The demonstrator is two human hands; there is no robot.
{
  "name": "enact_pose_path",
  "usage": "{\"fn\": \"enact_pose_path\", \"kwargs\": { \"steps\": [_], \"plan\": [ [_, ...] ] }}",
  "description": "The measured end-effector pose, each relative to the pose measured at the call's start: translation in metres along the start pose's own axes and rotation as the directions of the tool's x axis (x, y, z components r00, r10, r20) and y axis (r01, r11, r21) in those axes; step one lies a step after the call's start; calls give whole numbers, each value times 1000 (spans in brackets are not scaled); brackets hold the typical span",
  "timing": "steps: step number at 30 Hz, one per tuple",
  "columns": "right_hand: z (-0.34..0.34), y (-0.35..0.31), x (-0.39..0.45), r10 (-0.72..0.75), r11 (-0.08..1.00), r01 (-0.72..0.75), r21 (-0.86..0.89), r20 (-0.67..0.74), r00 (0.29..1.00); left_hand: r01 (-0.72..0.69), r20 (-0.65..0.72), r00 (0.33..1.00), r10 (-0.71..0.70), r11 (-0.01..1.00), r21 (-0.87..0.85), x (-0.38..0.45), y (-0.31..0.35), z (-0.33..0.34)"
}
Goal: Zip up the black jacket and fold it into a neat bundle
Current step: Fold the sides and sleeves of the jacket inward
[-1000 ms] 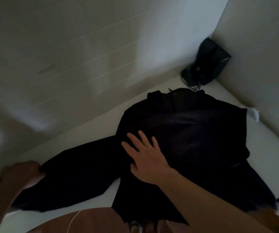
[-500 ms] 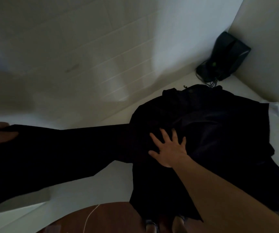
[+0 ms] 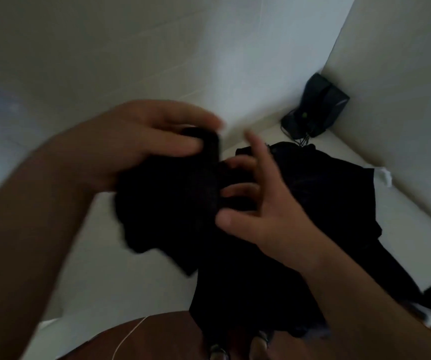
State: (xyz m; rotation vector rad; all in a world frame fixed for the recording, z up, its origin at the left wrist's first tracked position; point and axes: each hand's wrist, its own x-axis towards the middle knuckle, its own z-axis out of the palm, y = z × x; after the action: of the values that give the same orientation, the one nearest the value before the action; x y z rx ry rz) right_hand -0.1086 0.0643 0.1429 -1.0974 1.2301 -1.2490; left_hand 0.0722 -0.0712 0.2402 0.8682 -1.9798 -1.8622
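The black jacket (image 3: 313, 203) lies spread on a white table (image 3: 120, 279), its hem hanging over the near edge. My left hand (image 3: 141, 144) is raised above the table and grips the cuff end of the jacket's left sleeve (image 3: 172, 203) between thumb and fingers. The sleeve is drawn in over the jacket body. My right hand (image 3: 258, 203) is just right of the sleeve with fingers spread and loosely bent, its fingertips touching the black cloth. The zip is hidden. Both hands are motion-blurred.
A black device (image 3: 315, 107) with cables stands in the far right corner against white walls. Some white crumpled material (image 3: 384, 175) lies at the jacket's right edge. A brown surface (image 3: 157, 339) with a thin white cord shows below the table's near edge.
My left hand swung the sleeve from far left up and inward over the jacket body. My right hand lifted off its flat press on the jacket and reached toward the sleeve.
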Motion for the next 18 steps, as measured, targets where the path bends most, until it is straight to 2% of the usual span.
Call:
{"fn": "enact_pose_path", "kwargs": {
  "steps": [2,4,5,6,7,8,10,11,12,13,14,15,16,17,18],
  "plan": [
    [-18,-9,-10,-136,956,113,-272,-67,988,23,123,992,-26,999,25,32,16,48],
    [-35,-10,-15,-233,937,142,-318,-266,935,-15,232,972,39,994,-104,55,17,74],
    [-45,-7,-17,-252,946,142,-290,-386,888,-59,212,972,102,978,-201,60,14,72],
    [-54,-3,-20,-247,961,146,-234,-492,835,-122,124,979,164,950,-289,61,11,67],
    [-65,2,-25,-195,981,152,-122,-580,791,-186,-12,981,192,931,-313,65,6,58],
    [-74,8,-29,-81,986,155,58,-647,758,-214,-133,974,183,938,-273,70,-9,50],
    [-92,23,-36,212,917,99,386,-684,698,-118,-323,943,82,989,-93,73,-62,32],
    [-100,29,-41,294,890,72,451,-687,665,-4,-338,941,13,1000,26,69,-97,26],
    [-107,33,-46,339,876,54,479,-692,637,112,-281,958,-61,979,173,63,-132,23],
    [-113,35,-50,362,869,50,492,-702,613,185,-156,978,-135,908,375,55,-163,23],
    [-118,37,-53,379,867,50,497,-720,582,195,-40,976,-213,780,594,48,-190,27],
    [-124,41,-56,394,866,46,498,-734,553,160,18,965,-263,641,751,44,-218,29],
    [-132,45,-59,404,865,41,499,-744,533,163,5,958,-288,557,814,44,-241,30],
    [-142,50,-62,413,857,52,513,-744,525,208,-65,961,-269,546,811,47,-255,31],
    [-152,54,-65,417,840,76,538,-729,543,249,-156,966,-204,586,771,53,-260,30]
  ]
}}
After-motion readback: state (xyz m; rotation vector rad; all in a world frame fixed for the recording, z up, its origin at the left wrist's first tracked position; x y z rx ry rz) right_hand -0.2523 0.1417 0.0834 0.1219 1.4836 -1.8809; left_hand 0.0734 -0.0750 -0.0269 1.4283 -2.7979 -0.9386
